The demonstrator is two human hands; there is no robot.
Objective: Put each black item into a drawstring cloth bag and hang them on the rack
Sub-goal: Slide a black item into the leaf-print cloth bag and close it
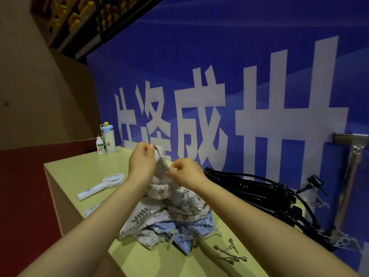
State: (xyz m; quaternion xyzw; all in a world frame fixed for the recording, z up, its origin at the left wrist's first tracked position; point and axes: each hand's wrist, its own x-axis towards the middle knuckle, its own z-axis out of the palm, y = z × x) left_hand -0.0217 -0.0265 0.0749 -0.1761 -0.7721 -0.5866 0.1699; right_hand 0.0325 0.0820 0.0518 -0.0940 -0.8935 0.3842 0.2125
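Note:
A leaf-printed drawstring cloth bag (162, 162) is lifted above the table, its gathered top stretched between my hands. My left hand (142, 159) pinches the top edge at the upper left. My right hand (186, 172) pinches the edge lower right. Beneath them lies a heap of more cloth bags (169, 218), white with leaf prints and light blue. A pile of black items (265, 196), long bars with cables and clips, lies on the table to the right. The metal rack (353, 156) stands at the far right against the blue wall.
A white hand fan (101, 186) lies left of the bags on the yellow-green table (79, 168). A thermos bottle (108, 139) and a small drink bottle (100, 145) stand at the far left corner. Several metal pins (229, 252) lie near the table's front right.

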